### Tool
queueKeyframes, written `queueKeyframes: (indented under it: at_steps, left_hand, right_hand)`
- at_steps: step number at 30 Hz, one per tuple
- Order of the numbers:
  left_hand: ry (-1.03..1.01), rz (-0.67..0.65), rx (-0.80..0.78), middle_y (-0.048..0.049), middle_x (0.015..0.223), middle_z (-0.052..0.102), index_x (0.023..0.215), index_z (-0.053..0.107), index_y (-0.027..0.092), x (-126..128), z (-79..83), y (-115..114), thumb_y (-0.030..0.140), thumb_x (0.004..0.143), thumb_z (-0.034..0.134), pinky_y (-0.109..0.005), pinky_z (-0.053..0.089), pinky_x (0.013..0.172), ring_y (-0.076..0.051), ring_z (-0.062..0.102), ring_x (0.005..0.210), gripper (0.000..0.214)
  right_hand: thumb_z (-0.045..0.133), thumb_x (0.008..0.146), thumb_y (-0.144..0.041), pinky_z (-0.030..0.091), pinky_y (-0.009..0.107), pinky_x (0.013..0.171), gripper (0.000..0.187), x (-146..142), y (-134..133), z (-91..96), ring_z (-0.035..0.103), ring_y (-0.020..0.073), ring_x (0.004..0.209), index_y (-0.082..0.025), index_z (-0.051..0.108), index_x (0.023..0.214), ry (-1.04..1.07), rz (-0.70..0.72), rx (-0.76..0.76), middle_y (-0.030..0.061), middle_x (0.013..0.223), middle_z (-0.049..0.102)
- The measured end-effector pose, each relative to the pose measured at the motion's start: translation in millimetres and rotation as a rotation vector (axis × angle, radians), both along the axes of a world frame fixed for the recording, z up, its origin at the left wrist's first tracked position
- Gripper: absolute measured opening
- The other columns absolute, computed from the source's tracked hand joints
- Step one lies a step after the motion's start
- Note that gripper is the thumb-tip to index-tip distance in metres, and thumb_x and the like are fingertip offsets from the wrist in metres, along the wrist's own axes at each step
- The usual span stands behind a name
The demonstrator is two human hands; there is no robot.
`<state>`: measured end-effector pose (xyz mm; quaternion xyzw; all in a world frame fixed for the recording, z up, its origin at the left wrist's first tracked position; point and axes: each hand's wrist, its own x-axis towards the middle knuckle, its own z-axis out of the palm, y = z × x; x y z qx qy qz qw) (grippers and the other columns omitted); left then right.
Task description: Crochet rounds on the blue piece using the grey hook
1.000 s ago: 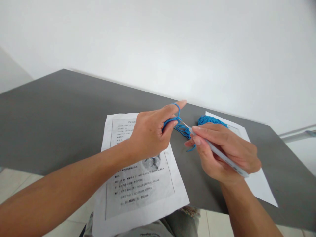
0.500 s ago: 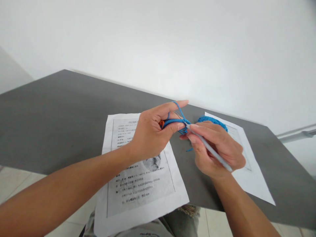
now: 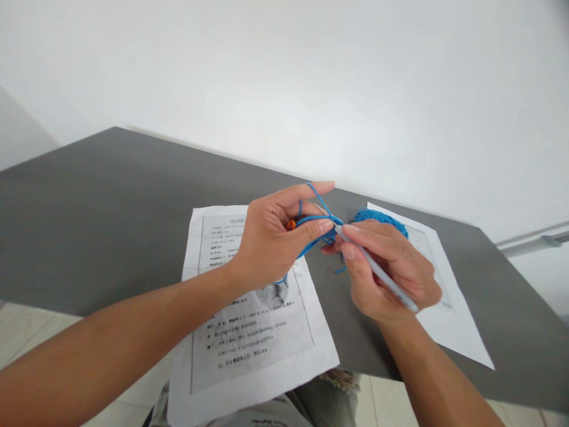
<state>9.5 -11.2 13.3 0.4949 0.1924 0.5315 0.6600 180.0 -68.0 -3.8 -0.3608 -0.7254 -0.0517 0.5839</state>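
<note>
Between thumb and fingers, my left hand (image 3: 271, 240) pinches a piece of blue crochet work (image 3: 315, 237), its index finger stretched out with a strand of blue yarn (image 3: 317, 194) looped over it. A small orange piece (image 3: 290, 225) shows at the work's left end, by my left palm. My right hand (image 3: 391, 267) grips a crochet hook (image 3: 377, 270) with a grey handle, held like a pen. The hook's tip meets the blue work beside my left thumb, where the fingers partly hide it. Behind my right hand lies a ball of blue yarn (image 3: 382, 219).
A printed sheet (image 3: 258, 350) lies under my left forearm and hangs over the table's near edge. Another sheet (image 3: 462, 332) lies at the right, partly under the yarn ball. The grey table (image 3: 111, 219) meets a white wall (image 3: 284, 89) at the back.
The blue work has shifted in my left hand, and more of it shows below the thumb. A bit of blue yarn now appears under my left wrist. Both hands stay nearly in place.
</note>
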Motion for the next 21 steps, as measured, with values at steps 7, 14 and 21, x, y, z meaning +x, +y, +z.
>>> queueKeyframes:
  at_steps: [7,14,21]
  left_hand:
    - [-0.195,-0.216,-0.208,0.0039,0.068,0.074,0.109,0.086,0.016,-2.9,5.6,4.5,0.005,0.071,0.095,-0.014,0.054,0.054,-0.006,0.065,0.055,0.041]
    - [-0.204,-0.286,-0.230,0.0021,0.070,0.075,0.109,0.087,0.015,-10.9,12.2,5.0,0.004,0.069,0.096,-0.015,0.056,0.055,-0.008,0.069,0.061,0.042]
    - [-0.158,-0.176,-0.192,0.0021,0.067,0.076,0.101,0.088,0.015,-9.0,12.8,6.7,0.002,0.063,0.097,-0.015,0.055,0.052,-0.007,0.065,0.055,0.041]
  right_hand:
    - [0.078,0.089,-0.005,0.066,0.040,0.073,0.059,-13.7,-10.1,9.0,0.076,0.0239,0.085,-0.025,0.068,0.143,-0.347,-0.250,0.193,0.0087,0.102,0.081]
    - [0.074,0.090,0.001,0.066,0.040,0.073,0.051,-5.9,-7.0,11.7,0.076,0.0242,0.088,-0.010,0.069,0.140,-0.380,-0.089,0.274,0.0138,0.102,0.078]
    - [0.076,0.090,-0.002,0.068,0.041,0.068,0.048,2.1,-4.4,11.9,0.079,0.0263,0.088,-0.014,0.072,0.137,-0.298,-0.012,0.197,0.0136,0.103,0.080]
